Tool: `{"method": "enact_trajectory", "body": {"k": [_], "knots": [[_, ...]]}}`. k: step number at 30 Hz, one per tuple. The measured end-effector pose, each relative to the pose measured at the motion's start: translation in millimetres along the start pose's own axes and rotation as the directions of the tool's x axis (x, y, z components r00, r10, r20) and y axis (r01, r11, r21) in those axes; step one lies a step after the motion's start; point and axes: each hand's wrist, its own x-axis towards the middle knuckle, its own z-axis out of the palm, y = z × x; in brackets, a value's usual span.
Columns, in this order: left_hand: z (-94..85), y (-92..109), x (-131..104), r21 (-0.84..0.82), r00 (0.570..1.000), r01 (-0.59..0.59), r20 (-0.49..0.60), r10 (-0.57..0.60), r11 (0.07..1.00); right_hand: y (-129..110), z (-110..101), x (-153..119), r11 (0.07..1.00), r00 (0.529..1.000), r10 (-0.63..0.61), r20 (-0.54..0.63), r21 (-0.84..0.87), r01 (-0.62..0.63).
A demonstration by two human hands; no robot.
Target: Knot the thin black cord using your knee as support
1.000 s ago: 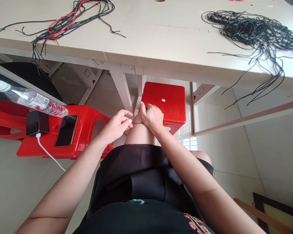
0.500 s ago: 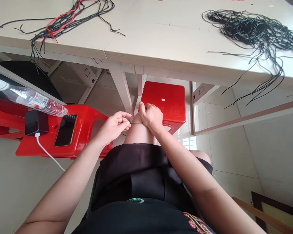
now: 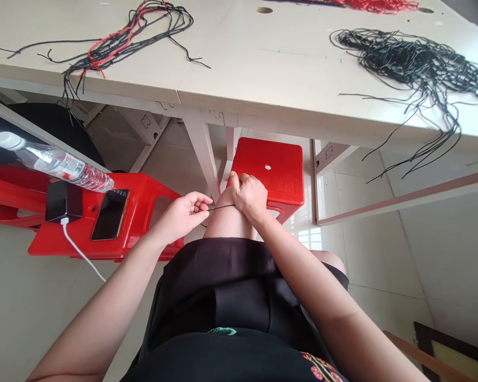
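A thin black cord (image 3: 222,207) is stretched across my bare leg (image 3: 225,225), just above the knee. Its left part is pinched between the thumb and fingertips of my left hand (image 3: 185,215), which hovers beside the leg. My right hand (image 3: 250,195) rests on top of the knee with bent fingers and the thumb pointing forward. The cord runs in under this palm, pressed to the skin, and its far end is hidden there. A short loose piece of cord hangs below my left fingers.
On the white table (image 3: 263,79) lie a black-and-red cord bundle (image 3: 119,40) and a black cord heap (image 3: 414,58), with strands over the edge. One red stool (image 3: 271,159) is under the table; another stool (image 3: 131,228) holds a bottle (image 3: 59,162), phone (image 3: 110,214) and charger (image 3: 63,201).
The left hand has shifted slightly down, and the cord now slopes a little toward it. My right hand stays on the knee. The whole view has tilted slightly, showing more of the table.
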Motion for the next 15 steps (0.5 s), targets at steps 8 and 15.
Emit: {"method": "enact_trajectory", "body": {"k": [8, 15], "knots": [[-0.3, -5, 0, -0.017, 0.999, 0.033, -0.012, -0.033, 0.999, -4, -1, 0, 1.0, 1.0, -0.003, 0.011, -0.016, 0.003], [4.4, -19, 0, -0.06, 0.998, 0.056, 0.034, -0.054, 0.997, -5, -1, -1, 1.0, 1.0, -0.018, -0.001, -0.025, 0.018]]}}
